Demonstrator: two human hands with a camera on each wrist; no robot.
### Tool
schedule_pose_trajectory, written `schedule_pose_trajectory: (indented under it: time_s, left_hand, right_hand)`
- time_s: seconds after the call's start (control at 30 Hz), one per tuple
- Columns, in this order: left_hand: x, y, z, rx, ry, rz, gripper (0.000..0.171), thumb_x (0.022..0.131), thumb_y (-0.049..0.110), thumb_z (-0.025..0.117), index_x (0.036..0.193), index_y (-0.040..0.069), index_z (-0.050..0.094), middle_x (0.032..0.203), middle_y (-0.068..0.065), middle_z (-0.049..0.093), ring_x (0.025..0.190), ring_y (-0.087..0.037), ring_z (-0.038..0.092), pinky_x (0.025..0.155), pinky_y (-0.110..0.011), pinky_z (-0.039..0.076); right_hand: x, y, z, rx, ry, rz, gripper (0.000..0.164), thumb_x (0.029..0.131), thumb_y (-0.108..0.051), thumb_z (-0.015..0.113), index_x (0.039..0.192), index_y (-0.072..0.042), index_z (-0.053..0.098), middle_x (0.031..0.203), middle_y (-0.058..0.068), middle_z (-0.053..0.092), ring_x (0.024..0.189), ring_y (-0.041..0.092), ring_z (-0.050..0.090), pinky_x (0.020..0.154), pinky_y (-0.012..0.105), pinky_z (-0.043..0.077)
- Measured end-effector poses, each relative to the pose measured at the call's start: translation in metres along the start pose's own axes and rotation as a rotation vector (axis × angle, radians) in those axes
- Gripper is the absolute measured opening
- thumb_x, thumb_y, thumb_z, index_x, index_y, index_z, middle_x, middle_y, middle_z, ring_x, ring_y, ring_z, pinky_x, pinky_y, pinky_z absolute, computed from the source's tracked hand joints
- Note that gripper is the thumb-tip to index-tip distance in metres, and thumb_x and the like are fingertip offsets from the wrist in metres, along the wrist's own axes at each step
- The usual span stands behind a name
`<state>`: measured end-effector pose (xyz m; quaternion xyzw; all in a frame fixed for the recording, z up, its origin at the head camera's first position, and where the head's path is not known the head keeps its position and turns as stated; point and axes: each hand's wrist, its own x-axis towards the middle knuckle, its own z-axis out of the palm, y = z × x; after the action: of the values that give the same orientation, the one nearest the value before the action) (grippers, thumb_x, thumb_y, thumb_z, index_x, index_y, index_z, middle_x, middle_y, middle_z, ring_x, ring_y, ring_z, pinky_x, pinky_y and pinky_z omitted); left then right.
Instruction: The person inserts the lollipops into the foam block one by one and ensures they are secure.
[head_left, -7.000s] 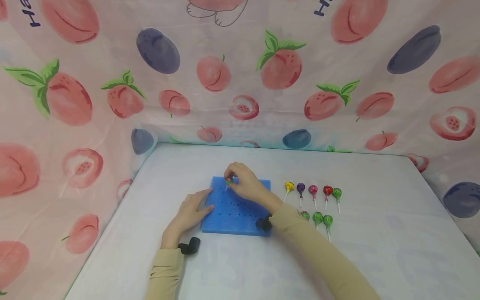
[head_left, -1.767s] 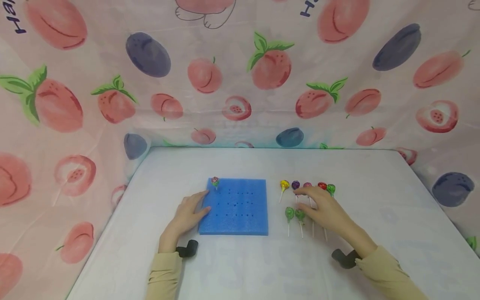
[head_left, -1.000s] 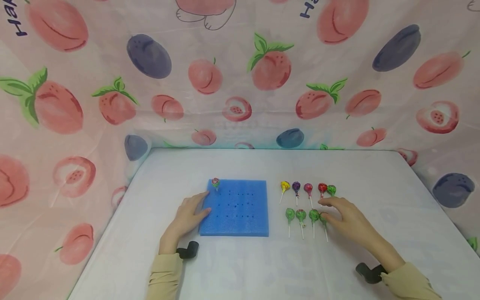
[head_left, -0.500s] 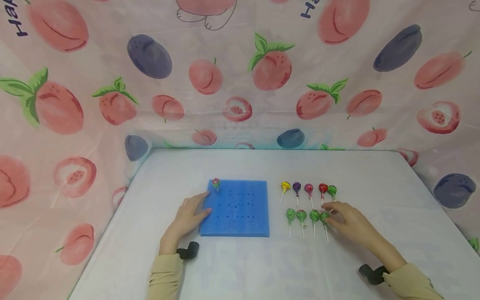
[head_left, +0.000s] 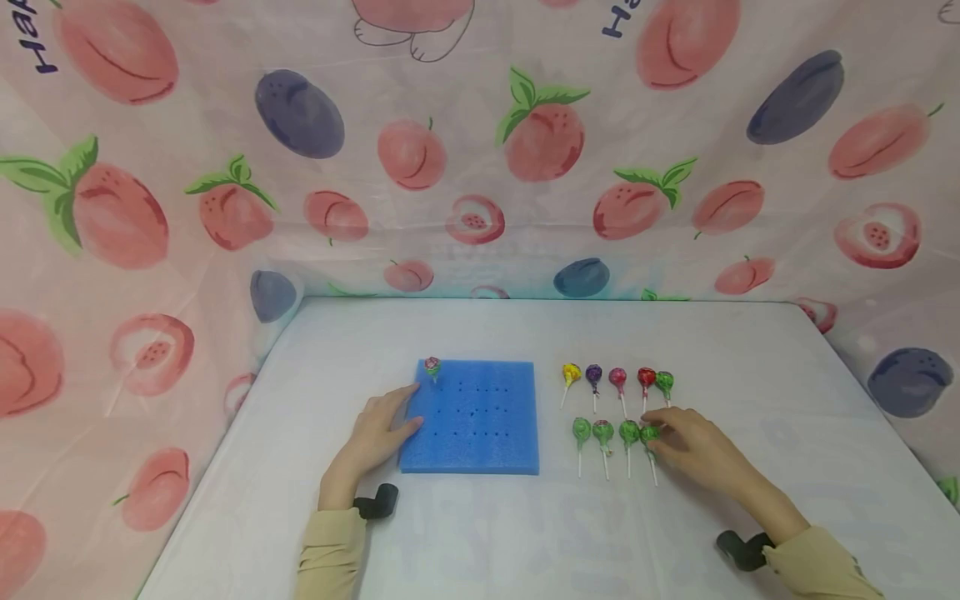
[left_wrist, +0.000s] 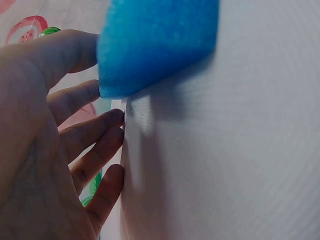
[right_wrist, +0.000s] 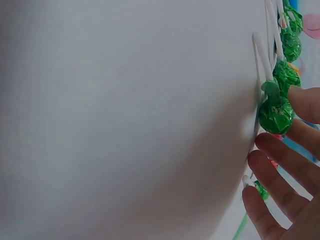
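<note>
My left hand (head_left: 375,429) rests at the left edge of a blue foam board (head_left: 480,454) dotted with small holes. Its thumb and fingers touch the board's side with the fingers spread, as the left wrist view shows. One red-and-green lollipop (head_left: 432,366) stands upright in the board's far left corner. My right hand (head_left: 701,446) is at the rightmost green lollipop (head_left: 649,434) of the near row, thumb and index finger on either side of its wrapped head. In the right wrist view that green lollipop (right_wrist: 276,116) lies on the table beside the thumb, the other fingers loosely extended.
Nearer green lollipops (head_left: 603,431) lie in a row right of the board. Behind them is a row with a yellow lollipop (head_left: 571,372), a purple one (head_left: 594,374), a pink one (head_left: 617,377), a red one (head_left: 647,377) and a green one (head_left: 664,381). A fruit-print curtain (head_left: 480,150) borders the white table (head_left: 465,533).
Seven seconds ago my right hand held a lollipop over the board; that lollipop now stands there. The right hand has since moved right to the near row's last green lollipop. The left hand stayed at the board's edge.
</note>
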<state>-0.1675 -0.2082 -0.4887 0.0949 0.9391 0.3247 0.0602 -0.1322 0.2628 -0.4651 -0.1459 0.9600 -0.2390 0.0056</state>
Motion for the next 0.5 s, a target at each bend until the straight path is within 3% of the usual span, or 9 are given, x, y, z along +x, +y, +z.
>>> schedule_pose_trajectory:
  time_s: [0.5]
  left_hand:
    - [0.0013, -0.0016, 0.0011, -0.004, -0.001, 0.008, 0.059, 0.096, 0.033, 0.056, 0.149, 0.018, 0.035, 0.154, -0.01, 0.038, 0.14, -0.036, 0.031, 0.113, -0.06, 0.027]
  right_hand:
    - [0.002, 0.0014, 0.006, -0.087, 0.033, -0.038, 0.027, 0.084, -0.016, 0.071, 0.11, -0.009, 0.067, 0.099, 0.001, 0.067, 0.092, 0.022, 0.058, 0.079, 0.044, 0.05]
